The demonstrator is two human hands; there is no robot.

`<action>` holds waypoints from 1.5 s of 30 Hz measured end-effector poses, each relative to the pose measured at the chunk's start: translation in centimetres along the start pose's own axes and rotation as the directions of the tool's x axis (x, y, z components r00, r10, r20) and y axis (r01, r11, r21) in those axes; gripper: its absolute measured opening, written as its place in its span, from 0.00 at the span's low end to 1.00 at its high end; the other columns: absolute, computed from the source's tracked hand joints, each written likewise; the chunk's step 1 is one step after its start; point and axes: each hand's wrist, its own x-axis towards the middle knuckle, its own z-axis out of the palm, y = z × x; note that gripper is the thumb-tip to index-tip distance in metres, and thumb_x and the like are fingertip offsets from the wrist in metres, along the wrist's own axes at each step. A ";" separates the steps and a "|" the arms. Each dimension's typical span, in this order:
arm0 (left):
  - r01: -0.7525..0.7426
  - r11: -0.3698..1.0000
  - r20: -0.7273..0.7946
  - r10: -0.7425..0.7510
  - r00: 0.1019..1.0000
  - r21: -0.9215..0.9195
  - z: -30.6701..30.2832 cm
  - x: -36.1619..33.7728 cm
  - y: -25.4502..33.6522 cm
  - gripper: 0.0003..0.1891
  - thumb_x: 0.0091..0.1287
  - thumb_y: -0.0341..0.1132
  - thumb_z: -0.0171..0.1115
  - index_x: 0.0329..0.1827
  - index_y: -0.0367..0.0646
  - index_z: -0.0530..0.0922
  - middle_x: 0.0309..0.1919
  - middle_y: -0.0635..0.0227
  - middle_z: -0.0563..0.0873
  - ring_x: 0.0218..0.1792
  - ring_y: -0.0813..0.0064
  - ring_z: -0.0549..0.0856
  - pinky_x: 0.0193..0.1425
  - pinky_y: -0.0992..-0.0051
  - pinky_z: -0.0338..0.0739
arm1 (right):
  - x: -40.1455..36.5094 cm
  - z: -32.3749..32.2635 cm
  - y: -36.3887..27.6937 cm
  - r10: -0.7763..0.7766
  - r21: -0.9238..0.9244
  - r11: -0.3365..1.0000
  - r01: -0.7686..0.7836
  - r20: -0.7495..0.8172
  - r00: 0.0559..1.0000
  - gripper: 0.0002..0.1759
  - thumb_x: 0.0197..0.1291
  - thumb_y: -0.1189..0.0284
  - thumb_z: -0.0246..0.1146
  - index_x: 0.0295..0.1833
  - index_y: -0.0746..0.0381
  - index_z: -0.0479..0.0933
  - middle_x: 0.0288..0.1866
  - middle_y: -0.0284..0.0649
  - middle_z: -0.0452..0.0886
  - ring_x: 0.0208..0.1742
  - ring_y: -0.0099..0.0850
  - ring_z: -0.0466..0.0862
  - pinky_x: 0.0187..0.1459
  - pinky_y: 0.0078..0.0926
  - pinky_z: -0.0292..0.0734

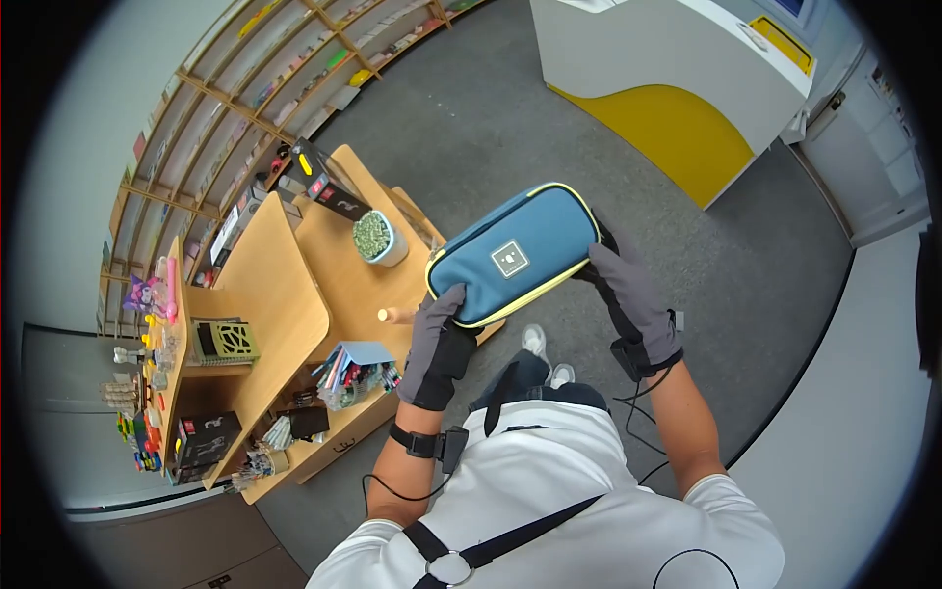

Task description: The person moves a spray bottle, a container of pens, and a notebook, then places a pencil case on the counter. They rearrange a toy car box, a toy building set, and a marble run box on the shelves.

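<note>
A blue pencil case [549, 250] with pale yellow piping and a square white patch is held up in front of my body, tilted with its right end higher. My left hand [432, 329], in a grey and black glove, grips its lower left end with the thumb on the front face. At the other end my gloved right hand [623, 285] holds the right edge, its fingers partly hidden behind the case. The zip along the top edge looks closed.
To the left stands a wooden display table [343, 250] with a potted plant [379, 239], boxes [329, 184], a pen holder [358, 375] and small toys. Curved wall shelves [235, 103] run behind it. A white and yellow counter [677, 98] stands at the upper right.
</note>
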 end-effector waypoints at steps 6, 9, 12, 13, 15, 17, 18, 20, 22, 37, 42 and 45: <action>-0.219 0.819 0.191 0.136 0.972 0.530 0.6 5.4 -1.8 0.18 0.82 0.41 0.63 0.66 0.39 0.79 0.53 0.60 0.88 0.52 0.66 0.90 0.59 0.67 0.87 | 5.0 -3.9 -0.7 0.107 0.010 0.994 -0.107 -0.012 0.994 0.22 0.78 0.64 0.66 0.69 0.66 0.77 0.58 0.39 0.84 0.55 0.26 0.86 0.57 0.31 0.84; 0.045 0.916 0.120 -0.100 0.988 0.398 0.9 9.1 -1.6 0.21 0.83 0.48 0.61 0.68 0.41 0.79 0.53 0.60 0.89 0.51 0.68 0.90 0.56 0.66 0.88 | 7.8 -6.6 -0.2 0.178 0.021 0.984 -0.177 -0.069 0.982 0.18 0.79 0.63 0.65 0.63 0.65 0.79 0.55 0.38 0.85 0.52 0.24 0.86 0.53 0.28 0.85; 0.154 0.956 0.073 -0.177 0.981 0.250 4.4 12.2 -3.0 0.25 0.83 0.55 0.59 0.68 0.42 0.79 0.52 0.63 0.89 0.50 0.71 0.89 0.53 0.68 0.87 | 10.3 -7.6 -0.4 -0.012 -0.234 0.972 0.009 -0.012 1.000 0.16 0.80 0.59 0.65 0.56 0.62 0.81 0.50 0.37 0.85 0.47 0.23 0.86 0.45 0.25 0.83; 0.100 0.968 0.042 -0.113 0.993 0.232 6.5 12.9 -3.2 0.27 0.83 0.58 0.58 0.66 0.42 0.80 0.51 0.65 0.89 0.49 0.74 0.89 0.51 0.71 0.87 | 11.3 -7.9 -0.7 -0.024 -0.255 0.967 0.017 -0.023 0.999 0.16 0.80 0.59 0.65 0.56 0.62 0.81 0.50 0.37 0.85 0.47 0.23 0.86 0.45 0.25 0.83; 0.025 0.979 0.072 -0.040 0.997 0.202 9.8 17.2 -3.0 0.30 0.82 0.62 0.57 0.65 0.42 0.81 0.50 0.66 0.89 0.48 0.76 0.89 0.49 0.73 0.86 | 14.5 -8.9 -2.1 0.192 -0.033 0.980 -0.194 -0.065 0.979 0.17 0.81 0.57 0.64 0.55 0.61 0.82 0.46 0.36 0.85 0.44 0.24 0.87 0.43 0.24 0.83; 0.218 0.976 0.130 -0.220 0.967 0.030 11.5 20.6 -2.9 0.30 0.83 0.60 0.57 0.73 0.45 0.77 0.53 0.68 0.88 0.49 0.77 0.89 0.51 0.74 0.86 | 15.7 -9.7 -4.2 0.286 0.078 0.957 -0.278 -0.110 0.952 0.18 0.81 0.55 0.64 0.55 0.61 0.82 0.44 0.35 0.86 0.43 0.25 0.87 0.41 0.23 0.83; 0.311 0.949 0.166 -0.300 0.939 -0.048 12.3 22.1 -2.9 0.30 0.84 0.59 0.56 0.77 0.47 0.74 0.55 0.69 0.88 0.50 0.77 0.89 0.51 0.75 0.85 | 16.4 -9.5 -5.7 0.283 0.064 0.958 -0.278 -0.094 0.954 0.20 0.81 0.54 0.63 0.55 0.61 0.82 0.42 0.34 0.86 0.41 0.25 0.87 0.40 0.24 0.83; 0.263 0.964 0.204 -0.267 0.942 0.050 12.9 25.0 -2.8 0.30 0.84 0.58 0.58 0.76 0.45 0.75 0.55 0.70 0.88 0.50 0.78 0.89 0.51 0.76 0.85 | 18.4 -8.8 -7.9 0.273 0.051 0.961 -0.271 -0.039 0.961 0.23 0.82 0.51 0.61 0.55 0.61 0.82 0.38 0.33 0.85 0.37 0.25 0.87 0.38 0.25 0.83; 0.136 0.961 0.220 -0.190 0.957 0.241 13.1 27.9 -2.1 0.29 0.83 0.56 0.61 0.75 0.43 0.77 0.54 0.71 0.88 0.50 0.80 0.88 0.51 0.78 0.84 | 21.4 -9.4 -8.7 0.247 0.060 0.968 -0.244 -0.060 0.967 0.24 0.81 0.50 0.61 0.55 0.62 0.83 0.37 0.33 0.86 0.36 0.25 0.87 0.37 0.25 0.83; 0.238 0.669 -0.128 -0.209 0.969 0.705 21.9 38.8 -3.3 0.25 0.80 0.50 0.68 0.61 0.33 0.85 0.47 0.69 0.90 0.47 0.80 0.87 0.56 0.76 0.82 | 39.1 -21.8 -13.1 0.277 -0.530 0.827 -0.187 0.094 0.956 0.37 0.75 0.50 0.67 0.78 0.64 0.73 0.65 0.47 0.84 0.63 0.36 0.85 0.67 0.31 0.80; -0.018 0.754 0.050 -0.019 0.999 0.657 28.3 43.1 -4.9 0.22 0.77 0.49 0.71 0.57 0.36 0.87 0.39 0.70 0.89 0.41 0.79 0.87 0.46 0.75 0.80 | 46.0 -27.4 -20.2 0.272 -0.562 0.827 -0.003 0.396 0.877 0.47 0.66 0.48 0.73 0.82 0.62 0.69 0.68 0.48 0.84 0.64 0.39 0.85 0.69 0.35 0.79; 0.017 0.722 0.095 -0.115 0.989 0.692 31.1 45.0 -5.9 0.22 0.78 0.46 0.70 0.61 0.34 0.85 0.44 0.68 0.91 0.44 0.77 0.88 0.49 0.76 0.81 | 49.2 -29.6 -25.4 0.425 -0.735 0.676 0.059 0.454 0.783 0.47 0.63 0.48 0.75 0.81 0.60 0.71 0.70 0.50 0.84 0.65 0.42 0.86 0.68 0.36 0.79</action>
